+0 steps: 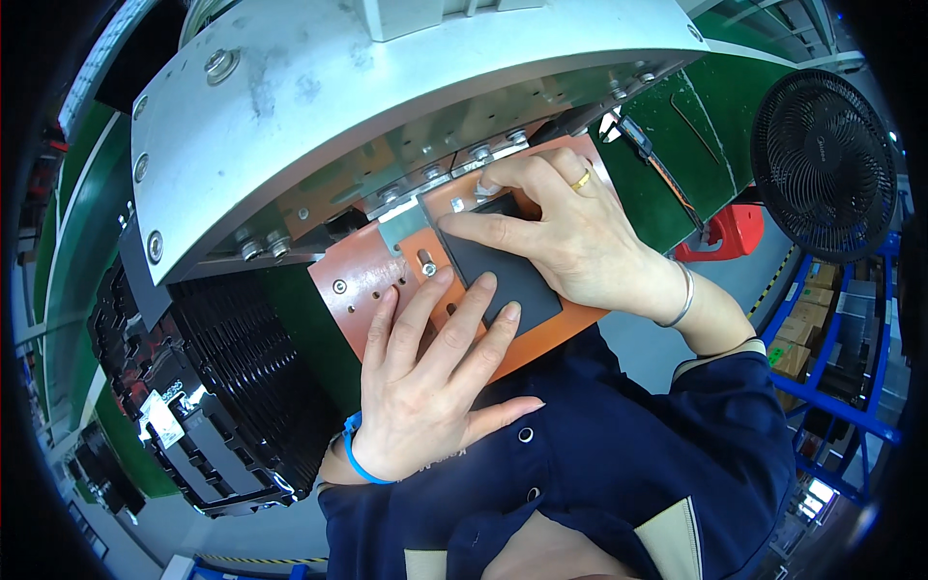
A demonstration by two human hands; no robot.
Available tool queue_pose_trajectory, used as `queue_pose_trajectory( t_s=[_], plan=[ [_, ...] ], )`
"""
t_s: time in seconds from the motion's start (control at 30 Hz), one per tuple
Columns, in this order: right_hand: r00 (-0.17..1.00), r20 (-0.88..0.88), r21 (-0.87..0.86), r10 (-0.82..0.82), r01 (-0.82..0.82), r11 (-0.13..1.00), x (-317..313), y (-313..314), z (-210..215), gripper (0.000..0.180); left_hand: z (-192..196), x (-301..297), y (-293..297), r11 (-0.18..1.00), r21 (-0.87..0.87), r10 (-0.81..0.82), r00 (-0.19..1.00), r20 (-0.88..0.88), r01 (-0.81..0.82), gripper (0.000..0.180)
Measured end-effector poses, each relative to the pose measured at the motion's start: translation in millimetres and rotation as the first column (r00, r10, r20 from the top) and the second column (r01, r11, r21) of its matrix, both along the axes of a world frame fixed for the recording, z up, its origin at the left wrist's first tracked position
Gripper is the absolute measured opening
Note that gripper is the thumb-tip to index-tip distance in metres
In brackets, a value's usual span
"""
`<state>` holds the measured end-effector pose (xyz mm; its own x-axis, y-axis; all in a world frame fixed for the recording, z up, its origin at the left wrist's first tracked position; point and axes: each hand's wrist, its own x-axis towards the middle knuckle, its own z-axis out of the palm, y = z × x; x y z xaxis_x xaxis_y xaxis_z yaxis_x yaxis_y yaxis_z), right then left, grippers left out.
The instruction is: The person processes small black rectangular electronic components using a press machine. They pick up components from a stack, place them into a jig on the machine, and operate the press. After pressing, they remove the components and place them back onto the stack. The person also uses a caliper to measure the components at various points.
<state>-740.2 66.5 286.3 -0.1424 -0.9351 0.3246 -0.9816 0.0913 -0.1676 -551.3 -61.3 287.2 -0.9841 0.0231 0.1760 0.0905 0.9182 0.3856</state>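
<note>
In front of me an orange fixture plate [543,335] lies under the edge of a large silver press-like machine [416,82]. A dark grey rectangular plate [517,285] rests on it, tilted in my view. My left hand [430,372] lies spread, its fingertips on the orange plate and the dark plate's near-left edge. My right hand [580,227] is bent over the dark plate's far end. Its thumb lies across the dark surface and its index finger is curled beside a small shiny bit; what it pinches is hidden. A bolt [428,268] sits in a slot left of the dark plate.
Left of the fixture stands a black ribbed housing [256,387]. On the green bench at the right lie a caliper [650,155] and a thin hex key [698,129]. Beyond are a red-handled object [732,232], a black fan [824,164] and a blue rack [822,372] with boxes.
</note>
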Motion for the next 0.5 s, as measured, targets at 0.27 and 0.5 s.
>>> queue_pose_trajectory(
  t_s=[0.27,0.5],
  plan=[
    [0.993,0.113,-0.218,-0.027,0.052,0.975,-1,17,1,0.037,4,0,-2,1.000,-0.013,-0.004,1.000,0.016,0.004,0.079],
    [0.960,0.280,-0.081,0.011,0.013,0.997,30,44,0,0.047,8,-5,-7,1.000,-0.001,-0.016,0.999,0.044,0.016,0.091]
  ],
)
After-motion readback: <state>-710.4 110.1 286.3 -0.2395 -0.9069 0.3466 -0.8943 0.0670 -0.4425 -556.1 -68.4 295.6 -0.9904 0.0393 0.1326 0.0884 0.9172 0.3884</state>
